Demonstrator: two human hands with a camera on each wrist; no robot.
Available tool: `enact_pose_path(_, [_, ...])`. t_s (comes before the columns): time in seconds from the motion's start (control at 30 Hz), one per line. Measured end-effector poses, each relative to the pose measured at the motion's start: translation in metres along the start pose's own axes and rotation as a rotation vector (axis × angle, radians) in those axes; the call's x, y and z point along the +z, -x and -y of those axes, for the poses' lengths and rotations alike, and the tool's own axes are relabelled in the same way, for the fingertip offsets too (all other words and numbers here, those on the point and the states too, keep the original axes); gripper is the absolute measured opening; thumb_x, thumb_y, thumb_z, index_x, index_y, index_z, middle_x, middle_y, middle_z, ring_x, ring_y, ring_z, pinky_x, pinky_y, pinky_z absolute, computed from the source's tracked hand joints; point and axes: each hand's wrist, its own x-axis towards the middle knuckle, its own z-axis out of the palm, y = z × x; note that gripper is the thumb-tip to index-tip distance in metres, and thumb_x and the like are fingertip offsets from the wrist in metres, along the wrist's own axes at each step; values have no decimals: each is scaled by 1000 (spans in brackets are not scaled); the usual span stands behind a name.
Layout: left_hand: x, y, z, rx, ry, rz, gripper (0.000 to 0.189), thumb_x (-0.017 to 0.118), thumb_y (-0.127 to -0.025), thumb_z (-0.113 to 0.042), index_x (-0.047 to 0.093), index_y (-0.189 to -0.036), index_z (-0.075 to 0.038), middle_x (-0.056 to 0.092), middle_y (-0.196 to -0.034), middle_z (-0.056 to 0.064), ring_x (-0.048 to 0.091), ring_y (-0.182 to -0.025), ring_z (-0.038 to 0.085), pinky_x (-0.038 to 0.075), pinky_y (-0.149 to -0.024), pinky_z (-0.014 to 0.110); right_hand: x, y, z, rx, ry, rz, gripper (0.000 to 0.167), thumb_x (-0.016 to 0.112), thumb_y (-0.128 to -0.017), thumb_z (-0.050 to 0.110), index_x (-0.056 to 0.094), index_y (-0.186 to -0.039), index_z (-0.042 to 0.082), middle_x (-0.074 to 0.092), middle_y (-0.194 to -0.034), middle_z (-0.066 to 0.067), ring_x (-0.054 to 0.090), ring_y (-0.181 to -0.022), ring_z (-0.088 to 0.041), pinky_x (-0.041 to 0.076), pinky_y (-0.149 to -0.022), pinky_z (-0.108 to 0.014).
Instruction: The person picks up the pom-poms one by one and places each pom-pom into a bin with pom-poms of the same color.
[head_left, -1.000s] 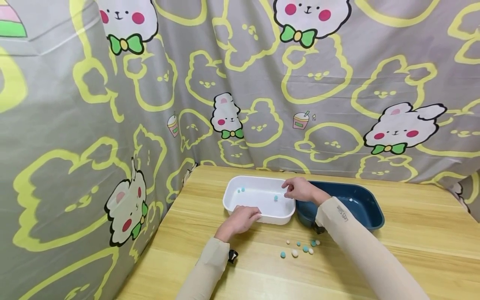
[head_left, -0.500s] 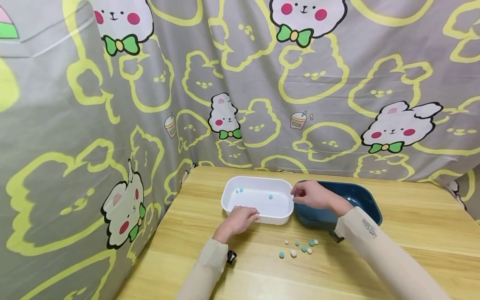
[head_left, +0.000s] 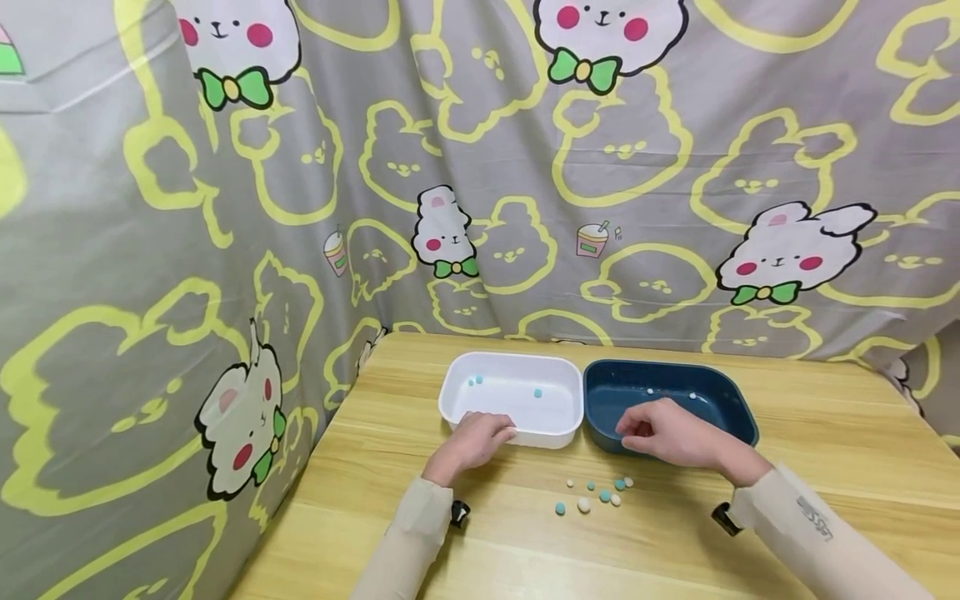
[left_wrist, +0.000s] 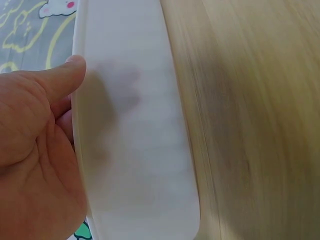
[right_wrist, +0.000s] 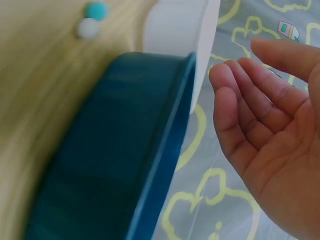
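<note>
My left hand [head_left: 474, 442] grips the near rim of the white plastic basin [head_left: 551, 437], thumb [left_wrist: 67, 75] on the rim and fingers mostly hidden over its far side. Three small turquoise balls [head_left: 537, 393] lie inside this basin. To its right stands a dark blue basin [head_left: 731, 400] with two small white balls [head_left: 649, 391] on its floor. Over the blue basin's near rim hovers my right hand [head_left: 671, 432]. In the right wrist view its fingers [right_wrist: 227, 107] are loosely bent, the thumb stands apart, and nothing is between them.
Several loose turquoise and white balls [head_left: 584, 505] lie on the wooden table [head_left: 525, 550], in front of the two basins. A grey curtain [head_left: 510, 167] with cartoon bunnies hangs behind the table and along its left side.
My right hand has moved from over the white basin's right end rightward and nearer, over the blue basin. A second white ball now shows in the blue basin. The left hand stays put.
</note>
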Motion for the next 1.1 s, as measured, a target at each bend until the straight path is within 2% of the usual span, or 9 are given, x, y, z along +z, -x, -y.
enact_pose_path(0.13, [0, -1, 1, 5, -3, 3, 22, 51, -98, -31, 69, -95, -18, 62, -81, -12, 51, -72, 8, 38, -83, 34, 4, 16, -8, -29, 23, -13, 9, 67, -88, 13, 70, -96, 10, 66, -86, 8, 57, -75, -2, 49, -65, -25])
enact_pose_path(0.37, [0, -4, -1, 11, 4, 12, 23, 50, -98, -30, 69, -98, -18, 65, -86, -11, 54, -76, 7, 39, -85, 35, 13, 36, -20, -130, 54, -51, 12, 69, -85, 5, 71, -95, 9, 68, -91, 1, 59, -81, -4, 51, -67, -27])
enact_pose_path(0.7, [-1, 0, 1, 36, 19, 9, 24, 49, -99, -27, 68, -98, -14, 65, -83, -8, 53, -73, 9, 38, -85, 37, 42, 39, -24, -203, 74, -65, 15, 70, -83, 4, 69, -98, 5, 66, -94, 0, 60, -81, -8, 51, -65, -30])
enact_pose_path(0.93, [-1, -1, 1, 4, 29, 29, 22, 50, -99, -28, 69, -99, -16, 66, -86, -10, 54, -74, 6, 39, -86, 36, 57, 37, -31, -197, 187, -80, 20, 70, -85, 9, 68, -105, 5, 63, -100, 3, 60, -89, -12, 50, -75, -33])
enact_pose_path(1.1, [-1, -2, 1, 2, 22, 27, 23, 50, -99, -29, 69, -99, -17, 64, -85, -12, 51, -72, 5, 38, -85, 35, 63, 34, -35, -150, 193, -54, 25, 68, -87, 13, 67, -110, 5, 61, -103, 3, 58, -92, -10, 50, -78, -33])
